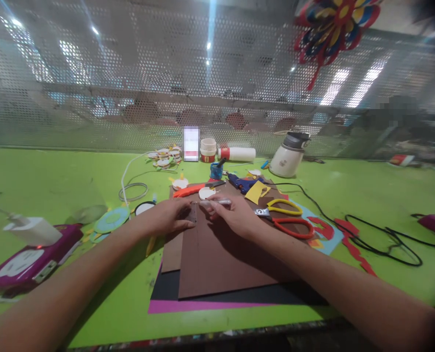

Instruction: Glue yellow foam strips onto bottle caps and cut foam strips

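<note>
My left hand [175,215] presses a short, dark, see-through ruler [193,214] onto a brown foam sheet [232,259], thumb and fingers gripping along its edge. Close beside it, my right hand [230,212] is closed around a pale pen [219,201], whose tip points left towards the ruler's top end. Right of that hand lie scissors [285,215] with one yellow and one red handle. An orange cutter knife [191,189] and a white disc [207,193] rest just beyond my fingers. More brown, black and magenta sheets are stacked beneath the brown one.
Behind the sheets are a blue glue gun [244,183], a yellow paper scrap [257,191], a blue pot [216,170] and a phone [191,144]. A white bottle [289,155] stands back right. A purple power strip [30,259] sits left; a black cable [386,254] loops right.
</note>
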`<state>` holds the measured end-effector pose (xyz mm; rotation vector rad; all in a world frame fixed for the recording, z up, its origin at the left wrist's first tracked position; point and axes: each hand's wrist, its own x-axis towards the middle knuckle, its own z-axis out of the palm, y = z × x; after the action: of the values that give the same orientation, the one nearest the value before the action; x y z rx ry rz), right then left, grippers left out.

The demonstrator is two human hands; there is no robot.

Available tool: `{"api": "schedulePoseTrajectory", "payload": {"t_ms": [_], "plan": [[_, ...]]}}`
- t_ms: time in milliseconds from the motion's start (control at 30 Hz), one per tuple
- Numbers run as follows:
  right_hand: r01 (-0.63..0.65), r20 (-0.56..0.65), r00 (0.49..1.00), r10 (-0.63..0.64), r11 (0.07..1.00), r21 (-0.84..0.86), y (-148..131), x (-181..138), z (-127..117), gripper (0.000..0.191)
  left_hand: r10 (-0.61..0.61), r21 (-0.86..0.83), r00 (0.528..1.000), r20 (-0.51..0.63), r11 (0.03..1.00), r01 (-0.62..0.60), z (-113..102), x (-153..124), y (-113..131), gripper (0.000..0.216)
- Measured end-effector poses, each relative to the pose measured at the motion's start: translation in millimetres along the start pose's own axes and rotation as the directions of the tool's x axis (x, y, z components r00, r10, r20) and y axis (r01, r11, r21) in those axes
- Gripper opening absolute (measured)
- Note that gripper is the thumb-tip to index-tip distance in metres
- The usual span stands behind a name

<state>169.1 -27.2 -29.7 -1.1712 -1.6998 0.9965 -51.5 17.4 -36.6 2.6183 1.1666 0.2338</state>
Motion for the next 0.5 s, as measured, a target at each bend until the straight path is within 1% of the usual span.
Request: {"api": "schedulePoseTrajectory", "payload": {"t_ms": [233, 500], "plan": [[-0.011, -0.001, 1.0, 0.011, 0.998, -0.058, -4.6, 7.7, 2.5, 0.014, 0.025, -0.023, 1.0, 0.005, 0.999, -0.025, 0.6, -0.6, -1.9, 0.05], [0.016, 0.025, 1.0, -0.014, 0.995, -0.102, -4.4, 11.7, 5.4, 0.013, -0.01, -0.017, 1.0, 0.013, 1.0, 0.01, 0.1, 0.1, -0.2, 0.055]]}}
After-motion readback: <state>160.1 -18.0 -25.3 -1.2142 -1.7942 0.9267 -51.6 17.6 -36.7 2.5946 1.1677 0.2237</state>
